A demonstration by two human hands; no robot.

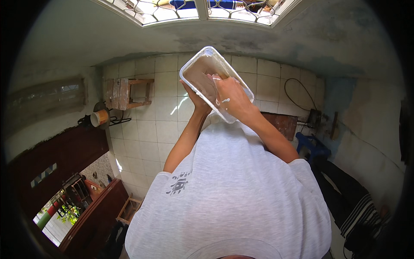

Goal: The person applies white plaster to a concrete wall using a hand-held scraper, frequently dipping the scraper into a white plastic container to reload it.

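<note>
A white rectangular plastic tub [192,69], tilted and smeared around its rim, holds beige-grey paste. My left hand [195,96] grips it along its left side, fingers partly hidden beneath it. My right hand [233,96] is inside the tub at the paste, spotted with white, its fingers curled; whatever they hold is too hidden to make out. My pale grey T-shirt fills the lower middle of the view.
A wooden stool [129,95] stands at left, near an orange-and-white container [100,118]. At right are a dark reddish board [278,125], blue plastic stool [307,142] and looped cable [293,80]. A barred window [241,13] is ahead; an open doorway is lower left.
</note>
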